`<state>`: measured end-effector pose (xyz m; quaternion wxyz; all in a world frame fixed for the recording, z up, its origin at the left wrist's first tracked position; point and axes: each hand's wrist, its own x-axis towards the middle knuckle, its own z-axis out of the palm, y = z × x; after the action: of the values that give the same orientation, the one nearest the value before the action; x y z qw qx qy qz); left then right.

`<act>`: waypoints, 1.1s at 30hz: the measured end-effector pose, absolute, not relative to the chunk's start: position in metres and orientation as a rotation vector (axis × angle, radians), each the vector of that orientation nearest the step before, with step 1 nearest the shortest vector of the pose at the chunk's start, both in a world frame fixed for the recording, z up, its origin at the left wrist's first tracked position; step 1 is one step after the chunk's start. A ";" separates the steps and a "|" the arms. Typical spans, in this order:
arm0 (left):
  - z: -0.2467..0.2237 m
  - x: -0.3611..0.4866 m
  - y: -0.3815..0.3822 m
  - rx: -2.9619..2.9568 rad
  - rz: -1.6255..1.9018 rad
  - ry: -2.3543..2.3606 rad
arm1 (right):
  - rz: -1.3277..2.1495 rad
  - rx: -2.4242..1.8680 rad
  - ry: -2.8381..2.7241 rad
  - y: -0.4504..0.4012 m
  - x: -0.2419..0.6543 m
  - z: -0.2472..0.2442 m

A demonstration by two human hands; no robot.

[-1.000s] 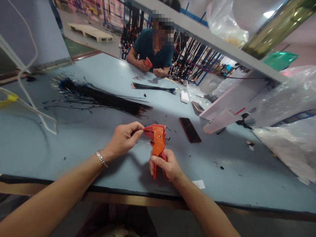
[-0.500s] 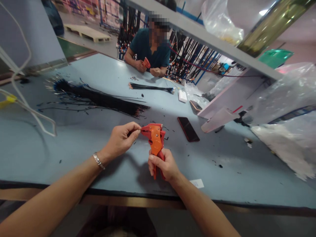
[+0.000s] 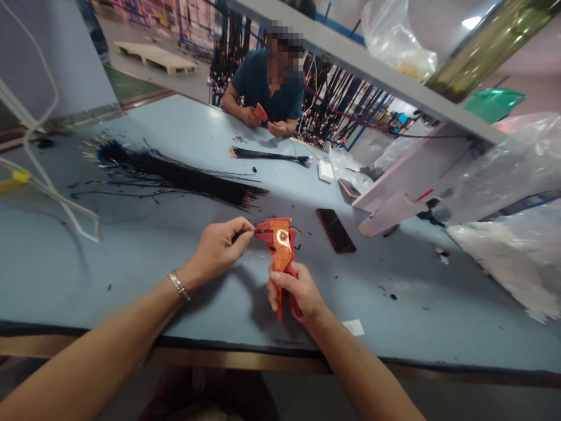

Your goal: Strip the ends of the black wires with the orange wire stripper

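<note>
My right hand (image 3: 295, 289) is wrapped around the handles of an orange and red wire stripper (image 3: 281, 240), held upright above the table with its jaws pointing left. At those jaws, my left hand (image 3: 223, 242) has thumb and forefinger pinched on a thin wire, mostly hidden by the fingers; only a short dark bit shows at the jaw tip. Beyond my hands lies a large bundle of black wires (image 3: 184, 178), its reddish ends toward the stripper.
A phone (image 3: 336, 230) lies right of the stripper, near a white box (image 3: 325, 171). Across the table (image 3: 144, 263) a co-worker (image 3: 267, 88) holds a similar red tool, behind a smaller wire bundle (image 3: 269, 155). White cables (image 3: 65, 204) hang at left; a plastic bag (image 3: 508, 234) is at right.
Both hands and the wire stripper sit very slightly farther right in view, and the whole scene has shifted a little the same way. The stripper is turned slightly. Both grips are unchanged.
</note>
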<state>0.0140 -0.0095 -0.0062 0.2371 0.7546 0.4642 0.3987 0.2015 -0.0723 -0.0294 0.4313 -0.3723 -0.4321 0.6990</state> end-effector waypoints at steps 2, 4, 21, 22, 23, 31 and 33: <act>-0.006 0.013 -0.009 2.073 1.081 1.274 | 1.759 -0.940 -1.045 -0.072 0.202 -0.029; -0.006 0.011 -0.008 2.082 1.075 1.301 | 1.775 -0.952 -1.010 -0.070 0.206 -0.028; 0.000 0.008 -0.004 1.988 1.126 1.379 | 1.914 -0.731 -0.913 -0.065 0.219 -0.021; 0.000 0.008 -0.004 1.981 1.129 1.365 | 1.923 -0.725 -0.919 -0.065 0.219 -0.021; -0.001 0.008 -0.005 1.972 1.132 1.352 | 1.927 -0.722 -0.928 -0.066 0.220 -0.021; 0.004 0.011 -0.010 1.929 1.169 1.342 | 1.864 -0.875 -1.036 -0.068 0.216 -0.026; 0.007 0.013 -0.014 1.942 1.179 1.359 | 1.858 -0.887 -1.060 -0.068 0.215 -0.026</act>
<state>0.0132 -0.0136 0.0069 0.2447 0.7113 0.4979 0.4317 0.2152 -0.0678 -0.0263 0.4013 -0.3508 -0.4192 0.7350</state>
